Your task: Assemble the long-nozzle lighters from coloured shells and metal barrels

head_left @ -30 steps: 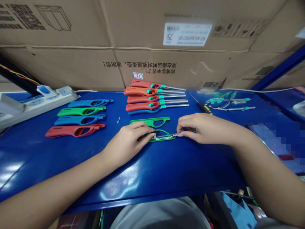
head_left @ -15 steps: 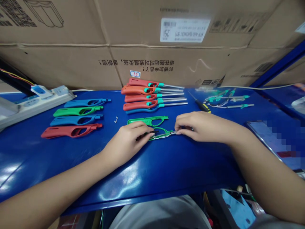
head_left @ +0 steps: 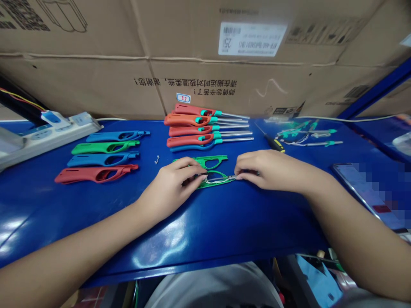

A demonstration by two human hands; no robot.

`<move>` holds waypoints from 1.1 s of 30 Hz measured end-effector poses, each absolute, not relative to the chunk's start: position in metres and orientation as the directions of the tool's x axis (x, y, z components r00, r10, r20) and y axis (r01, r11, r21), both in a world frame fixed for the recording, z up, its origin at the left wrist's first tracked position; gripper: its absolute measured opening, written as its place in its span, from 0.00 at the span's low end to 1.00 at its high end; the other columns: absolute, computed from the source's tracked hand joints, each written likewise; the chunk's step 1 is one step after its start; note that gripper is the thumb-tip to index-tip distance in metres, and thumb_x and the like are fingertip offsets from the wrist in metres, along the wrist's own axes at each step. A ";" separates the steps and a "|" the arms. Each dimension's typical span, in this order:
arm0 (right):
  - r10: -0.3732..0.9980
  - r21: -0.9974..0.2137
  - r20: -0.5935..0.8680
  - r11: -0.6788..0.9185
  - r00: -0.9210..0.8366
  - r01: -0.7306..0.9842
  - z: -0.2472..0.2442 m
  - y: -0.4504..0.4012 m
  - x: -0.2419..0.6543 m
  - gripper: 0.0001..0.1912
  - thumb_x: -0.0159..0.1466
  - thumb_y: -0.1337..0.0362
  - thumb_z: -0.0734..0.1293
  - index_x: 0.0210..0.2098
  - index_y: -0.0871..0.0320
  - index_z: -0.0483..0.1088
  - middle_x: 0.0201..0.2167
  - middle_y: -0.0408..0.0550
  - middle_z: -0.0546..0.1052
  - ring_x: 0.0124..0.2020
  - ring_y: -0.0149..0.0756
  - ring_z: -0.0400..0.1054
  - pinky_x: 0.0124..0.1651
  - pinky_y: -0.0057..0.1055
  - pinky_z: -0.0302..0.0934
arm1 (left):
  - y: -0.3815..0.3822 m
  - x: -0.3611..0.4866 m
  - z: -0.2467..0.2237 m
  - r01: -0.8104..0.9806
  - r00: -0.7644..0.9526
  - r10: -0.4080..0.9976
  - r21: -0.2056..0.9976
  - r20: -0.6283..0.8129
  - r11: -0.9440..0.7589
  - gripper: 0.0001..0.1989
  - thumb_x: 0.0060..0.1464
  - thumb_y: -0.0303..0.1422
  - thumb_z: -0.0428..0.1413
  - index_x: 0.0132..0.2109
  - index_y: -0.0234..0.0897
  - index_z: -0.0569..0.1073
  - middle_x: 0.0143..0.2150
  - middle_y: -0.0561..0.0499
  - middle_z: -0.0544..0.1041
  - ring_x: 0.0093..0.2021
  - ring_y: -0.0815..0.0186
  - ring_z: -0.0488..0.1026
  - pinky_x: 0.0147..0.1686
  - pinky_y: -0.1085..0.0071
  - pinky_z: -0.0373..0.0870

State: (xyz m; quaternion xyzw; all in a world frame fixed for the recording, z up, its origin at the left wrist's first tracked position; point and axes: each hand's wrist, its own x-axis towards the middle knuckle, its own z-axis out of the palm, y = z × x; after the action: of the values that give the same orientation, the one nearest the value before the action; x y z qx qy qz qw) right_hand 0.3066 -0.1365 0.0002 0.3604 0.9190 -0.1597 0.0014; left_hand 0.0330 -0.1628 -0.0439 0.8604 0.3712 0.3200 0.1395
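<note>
A green lighter shell half lies open side up between my hands, with thin white wires looping over its trigger opening. At its left part my left hand is closed in a pinch on the wired inner part, most of which the fingers hide. My right hand pinches a thin metal tube at the shell's right end. Just behind lies another green shell half, partly covered by my left fingers. Small metal pieces lie left of it.
Several coloured lighter shells are lined up at left by a white power strip. Assembled lighters are stacked at the back. A screwdriver, wired lighter innards and a phone lie at right. Cardboard boxes stand behind.
The black piece seen at my left fingertips no longer shows, and the left fingers sit slightly differently on the shell. My right hand stays almost still. The view has shifted slightly.
</note>
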 end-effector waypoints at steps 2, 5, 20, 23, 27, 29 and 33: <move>0.660 -0.284 -0.113 0.695 -0.743 0.660 0.000 -0.137 0.306 0.09 0.69 0.68 0.63 0.37 0.58 0.77 0.39 0.48 0.79 0.40 0.38 0.73 0.42 0.32 0.61 | -0.162 0.033 -0.045 0.549 0.520 0.732 0.485 0.439 -0.681 0.06 0.64 0.29 0.58 0.44 0.35 0.80 0.43 0.48 0.81 0.41 0.66 0.79 0.44 0.70 0.76; 0.662 -0.259 -0.119 0.699 -0.740 0.667 0.000 -0.137 0.304 0.10 0.69 0.68 0.63 0.37 0.58 0.77 0.39 0.48 0.79 0.39 0.37 0.73 0.41 0.32 0.60 | -0.162 0.032 -0.045 0.555 0.529 0.741 0.493 0.413 -0.671 0.06 0.64 0.28 0.58 0.45 0.35 0.80 0.42 0.48 0.82 0.40 0.66 0.79 0.43 0.70 0.76; 0.650 -0.196 -0.119 0.726 -0.751 0.659 0.002 -0.141 0.304 0.11 0.70 0.67 0.62 0.37 0.58 0.77 0.37 0.49 0.79 0.37 0.38 0.72 0.38 0.31 0.58 | -0.162 0.033 -0.044 0.556 0.522 0.752 0.508 0.403 -0.658 0.06 0.64 0.30 0.58 0.45 0.37 0.80 0.41 0.49 0.83 0.40 0.63 0.80 0.44 0.68 0.77; 0.653 -0.202 -0.129 0.720 -0.747 0.664 0.001 -0.141 0.303 0.11 0.70 0.67 0.62 0.37 0.58 0.77 0.38 0.49 0.79 0.37 0.38 0.73 0.39 0.32 0.59 | -0.162 0.033 -0.044 0.562 0.519 0.753 0.502 0.405 -0.658 0.06 0.64 0.29 0.58 0.44 0.36 0.80 0.41 0.49 0.83 0.39 0.64 0.80 0.43 0.69 0.77; 0.660 -0.223 -0.132 0.708 -0.740 0.670 0.000 -0.140 0.302 0.10 0.69 0.68 0.63 0.36 0.59 0.77 0.37 0.49 0.79 0.37 0.38 0.73 0.40 0.32 0.60 | -0.162 0.033 -0.044 0.568 0.518 0.756 0.499 0.401 -0.654 0.06 0.64 0.29 0.59 0.45 0.36 0.80 0.40 0.50 0.83 0.38 0.65 0.80 0.42 0.70 0.77; 0.656 -0.250 -0.124 0.705 -0.744 0.663 -0.001 -0.140 0.302 0.10 0.69 0.68 0.63 0.35 0.59 0.77 0.37 0.49 0.79 0.37 0.37 0.73 0.40 0.32 0.60 | -0.162 0.032 -0.044 0.575 0.516 0.762 0.501 0.391 -0.647 0.06 0.64 0.29 0.59 0.45 0.36 0.81 0.40 0.50 0.83 0.37 0.66 0.80 0.42 0.70 0.76; 0.636 -0.334 -0.107 0.701 -0.764 0.630 -0.002 -0.137 0.301 0.10 0.68 0.70 0.64 0.34 0.59 0.77 0.35 0.50 0.79 0.36 0.37 0.73 0.41 0.32 0.62 | -0.162 0.032 -0.043 0.578 0.520 0.768 0.508 0.374 -0.638 0.06 0.64 0.30 0.59 0.45 0.37 0.81 0.40 0.50 0.83 0.36 0.66 0.79 0.40 0.70 0.76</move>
State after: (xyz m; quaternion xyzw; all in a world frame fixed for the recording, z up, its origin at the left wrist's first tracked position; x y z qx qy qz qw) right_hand 0.3011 -0.1373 -0.0016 0.3431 0.9222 -0.1782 -0.0081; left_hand 0.0318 -0.1620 -0.0434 0.8564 0.3930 0.2929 0.1623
